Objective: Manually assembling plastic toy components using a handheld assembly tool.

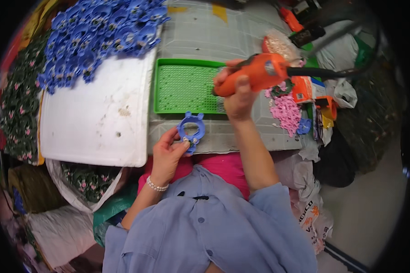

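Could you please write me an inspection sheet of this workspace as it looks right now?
Surface: grey table with a grid pattern, partly covered by a white board.
Job's things: blue ring-shaped plastic piece, orange power tool, green studded tray.
Clutter: heap of blue plastic pieces on the board's far end; pink plastic pieces, small boxes and a clear bag at the right.
Hands: left hand holds the blue piece at the table's near edge; right hand grips the tool over the tray's right end.
Cables: black cord runs from the tool's rear to the right.
Surroundings: flowered dark pieces at left, sacks and bags on the floor.
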A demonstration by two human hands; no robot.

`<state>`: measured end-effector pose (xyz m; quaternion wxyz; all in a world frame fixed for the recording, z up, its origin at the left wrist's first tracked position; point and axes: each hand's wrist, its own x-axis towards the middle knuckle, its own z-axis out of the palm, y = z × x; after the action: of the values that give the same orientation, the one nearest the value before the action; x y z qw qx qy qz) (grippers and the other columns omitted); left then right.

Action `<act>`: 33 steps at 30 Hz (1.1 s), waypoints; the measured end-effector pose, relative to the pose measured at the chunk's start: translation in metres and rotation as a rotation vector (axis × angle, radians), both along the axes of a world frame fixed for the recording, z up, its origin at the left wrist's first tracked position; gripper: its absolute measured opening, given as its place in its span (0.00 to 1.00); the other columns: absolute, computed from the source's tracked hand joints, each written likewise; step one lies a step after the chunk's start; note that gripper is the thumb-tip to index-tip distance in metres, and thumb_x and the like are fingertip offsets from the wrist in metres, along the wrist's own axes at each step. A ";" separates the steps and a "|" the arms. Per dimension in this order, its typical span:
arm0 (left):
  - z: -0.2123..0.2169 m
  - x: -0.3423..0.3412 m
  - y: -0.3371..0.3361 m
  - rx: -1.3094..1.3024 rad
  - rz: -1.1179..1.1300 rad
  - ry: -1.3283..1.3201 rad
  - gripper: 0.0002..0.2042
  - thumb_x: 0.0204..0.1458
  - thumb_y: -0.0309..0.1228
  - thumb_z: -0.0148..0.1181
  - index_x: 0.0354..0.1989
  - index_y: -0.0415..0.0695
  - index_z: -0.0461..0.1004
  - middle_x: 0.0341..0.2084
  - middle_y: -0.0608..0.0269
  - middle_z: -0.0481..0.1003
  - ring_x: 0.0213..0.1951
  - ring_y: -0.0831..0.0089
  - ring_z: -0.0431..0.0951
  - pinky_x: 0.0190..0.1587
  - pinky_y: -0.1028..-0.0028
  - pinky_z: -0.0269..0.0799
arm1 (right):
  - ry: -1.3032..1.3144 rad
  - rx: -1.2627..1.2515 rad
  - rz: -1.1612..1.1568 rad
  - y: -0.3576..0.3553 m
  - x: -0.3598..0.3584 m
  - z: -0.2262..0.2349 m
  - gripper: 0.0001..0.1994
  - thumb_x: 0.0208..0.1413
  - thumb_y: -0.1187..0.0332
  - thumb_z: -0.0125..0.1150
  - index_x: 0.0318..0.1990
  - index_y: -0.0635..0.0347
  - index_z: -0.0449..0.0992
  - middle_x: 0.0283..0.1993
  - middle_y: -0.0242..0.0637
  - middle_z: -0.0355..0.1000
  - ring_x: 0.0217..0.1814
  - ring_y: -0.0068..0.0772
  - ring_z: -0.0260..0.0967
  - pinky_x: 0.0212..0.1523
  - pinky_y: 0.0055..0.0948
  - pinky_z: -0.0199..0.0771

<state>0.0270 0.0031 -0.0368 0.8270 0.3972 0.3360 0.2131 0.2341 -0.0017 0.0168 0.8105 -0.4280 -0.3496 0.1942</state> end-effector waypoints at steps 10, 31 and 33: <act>-0.009 0.000 -0.007 0.054 0.060 -0.087 0.29 0.50 0.19 0.55 0.62 0.40 0.53 0.43 0.59 0.68 0.36 0.79 0.75 0.33 0.82 0.74 | -0.011 -0.105 0.054 -0.018 -0.032 0.019 0.36 0.45 0.34 0.50 0.44 0.63 0.64 0.27 0.34 0.66 0.27 0.29 0.64 0.37 0.33 0.66; -0.012 0.002 -0.008 0.045 0.084 -0.122 0.29 0.50 0.19 0.55 0.61 0.38 0.52 0.40 0.60 0.69 0.33 0.79 0.76 0.30 0.83 0.73 | 0.122 -0.134 0.295 -0.040 -0.084 0.001 0.38 0.42 0.31 0.51 0.47 0.58 0.64 0.29 0.33 0.66 0.28 0.29 0.64 0.39 0.35 0.64; -0.010 0.001 -0.008 0.052 0.060 -0.095 0.28 0.51 0.19 0.54 0.61 0.38 0.53 0.43 0.58 0.69 0.37 0.78 0.76 0.37 0.80 0.75 | 0.122 -0.138 0.293 -0.041 -0.084 -0.001 0.38 0.42 0.31 0.51 0.47 0.58 0.63 0.29 0.33 0.66 0.28 0.29 0.64 0.39 0.35 0.63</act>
<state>0.0279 -0.0045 -0.0471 0.8245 0.3980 0.3026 0.2651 0.1498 -0.0428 0.0162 0.7621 -0.4143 -0.3441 0.3594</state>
